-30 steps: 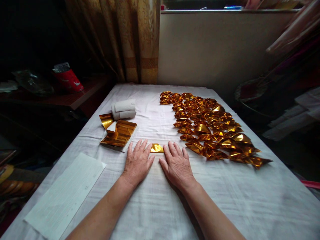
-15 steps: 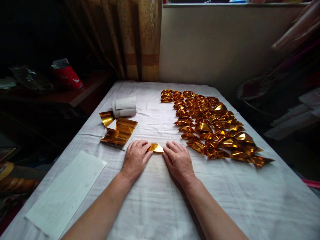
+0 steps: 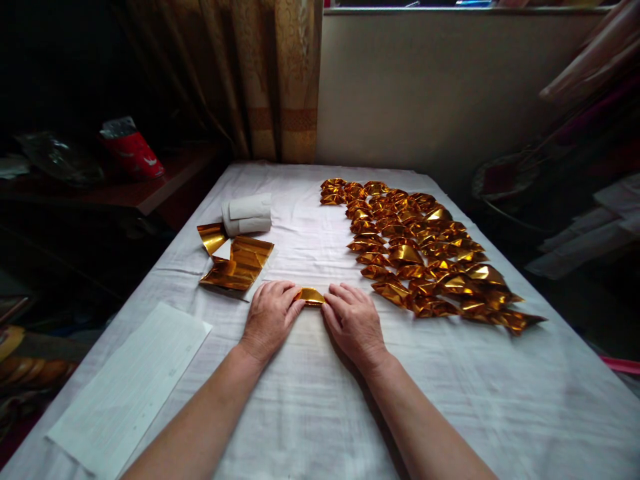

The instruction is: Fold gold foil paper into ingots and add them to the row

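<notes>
Our fingers (image 3: 293, 308) are curled in on both sides of one small folded piece of shiny gold foil paper (image 3: 311, 295), pinching it between the two hands. The left hand (image 3: 271, 315) rests on the white cloth-covered table (image 3: 310, 407) with its fingertips bent against the left end of the gold piece, and the right hand (image 3: 353, 321) meets the piece's right end the same way. The gold piece lies on the cloth in the narrow gap between our fingertips, touching both sets, just beyond the knuckles and near the middle of the table.

To the left of our left hand, close by, lies a loose stack of flat gold foil sheets (image 3: 237, 264), with a roll of white paper (image 3: 247, 215) just behind it. Nearer to us on the left is a flat white sheet of lined paper (image 3: 130, 387), well apart from the hands. To the right of our right hand spreads a wide field of finished folded gold foil pieces (image 3: 425, 257), laid in rows toward the far edge of the table. A red packet (image 3: 133, 150) sits on the dark wooden shelf (image 3: 150, 193) at the far left, and a patterned gold curtain (image 3: 280, 80) hangs behind the table.
</notes>
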Demonstrator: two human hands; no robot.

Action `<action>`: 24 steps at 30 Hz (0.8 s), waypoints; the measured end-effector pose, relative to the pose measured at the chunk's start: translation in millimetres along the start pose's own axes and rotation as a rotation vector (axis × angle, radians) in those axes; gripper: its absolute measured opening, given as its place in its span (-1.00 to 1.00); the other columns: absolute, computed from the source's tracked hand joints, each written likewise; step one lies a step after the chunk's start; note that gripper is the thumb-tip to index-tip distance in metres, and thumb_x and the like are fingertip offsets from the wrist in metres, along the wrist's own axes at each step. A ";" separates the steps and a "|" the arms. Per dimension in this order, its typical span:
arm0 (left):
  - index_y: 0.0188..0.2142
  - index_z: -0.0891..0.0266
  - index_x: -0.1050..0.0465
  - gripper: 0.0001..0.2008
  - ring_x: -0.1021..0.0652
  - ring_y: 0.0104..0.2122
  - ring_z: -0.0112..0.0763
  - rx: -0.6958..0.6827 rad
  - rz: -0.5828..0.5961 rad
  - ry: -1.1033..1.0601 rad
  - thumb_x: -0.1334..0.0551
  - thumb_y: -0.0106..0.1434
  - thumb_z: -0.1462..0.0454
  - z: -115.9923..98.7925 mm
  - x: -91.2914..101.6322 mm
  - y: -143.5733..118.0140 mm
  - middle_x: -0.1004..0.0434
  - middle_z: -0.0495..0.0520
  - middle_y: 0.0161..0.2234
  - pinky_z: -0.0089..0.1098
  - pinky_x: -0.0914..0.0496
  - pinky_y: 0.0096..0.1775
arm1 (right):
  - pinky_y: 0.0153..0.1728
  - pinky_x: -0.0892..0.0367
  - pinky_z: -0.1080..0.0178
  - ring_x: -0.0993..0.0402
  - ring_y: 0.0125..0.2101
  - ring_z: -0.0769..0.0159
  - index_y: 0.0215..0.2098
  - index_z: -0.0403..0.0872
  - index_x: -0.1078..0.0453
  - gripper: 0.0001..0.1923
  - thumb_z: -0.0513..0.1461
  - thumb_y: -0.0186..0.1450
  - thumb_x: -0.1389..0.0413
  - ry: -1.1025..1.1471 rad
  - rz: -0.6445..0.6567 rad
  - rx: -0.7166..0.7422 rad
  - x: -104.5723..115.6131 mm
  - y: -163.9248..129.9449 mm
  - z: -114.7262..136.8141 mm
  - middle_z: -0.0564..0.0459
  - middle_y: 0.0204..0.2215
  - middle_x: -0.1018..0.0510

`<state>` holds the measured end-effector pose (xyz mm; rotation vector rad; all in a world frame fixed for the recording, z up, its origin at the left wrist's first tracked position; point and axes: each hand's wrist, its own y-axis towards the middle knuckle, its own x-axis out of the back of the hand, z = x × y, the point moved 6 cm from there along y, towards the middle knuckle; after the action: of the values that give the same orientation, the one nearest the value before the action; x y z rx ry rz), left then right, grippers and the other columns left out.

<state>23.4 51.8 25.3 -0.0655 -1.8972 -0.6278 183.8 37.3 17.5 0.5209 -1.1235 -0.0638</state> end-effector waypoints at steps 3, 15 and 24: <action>-0.10 0.17 -0.51 -0.77 -0.45 -0.16 -0.23 0.010 0.017 0.022 -0.15 0.37 0.16 -0.1 0.4 1.0 -0.53 0.09 -0.18 -0.21 -0.34 -0.07 | 0.09 -0.21 0.06 -0.42 0.03 0.12 -0.13 -0.01 -0.53 -0.78 -0.22 0.37 -0.05 0.014 -0.002 -0.012 0.7 0.4 0.3 -0.01 -0.03 -0.59; -0.12 0.13 -0.52 -0.78 -0.48 -0.21 -0.25 -0.004 0.064 0.046 -0.20 0.33 0.13 2.9 1.6 1.9 -0.57 0.05 -0.25 -0.25 -0.32 -0.14 | 0.09 -0.23 0.06 -0.44 0.02 0.14 -0.18 0.03 -0.56 -0.79 -0.23 0.34 -0.07 0.070 -0.006 -0.053 2.4 1.5 -2.9 0.02 -0.06 -0.61; -0.14 0.14 -0.51 -0.83 -0.50 -0.19 -0.25 0.004 0.048 0.042 -0.21 0.33 0.19 5.3 6.1 0.8 -0.59 0.05 -0.23 -0.26 -0.32 -0.12 | 0.06 -0.26 0.05 -0.47 0.00 0.12 -0.21 0.02 -0.57 -0.80 -0.24 0.33 -0.08 0.076 -0.030 -0.047 3.0 1.1 -4.3 0.02 -0.08 -0.62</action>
<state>16.6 53.4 29.5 -0.0942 -1.8506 -0.5879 188.7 39.0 19.0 0.4947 -1.0382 -0.0955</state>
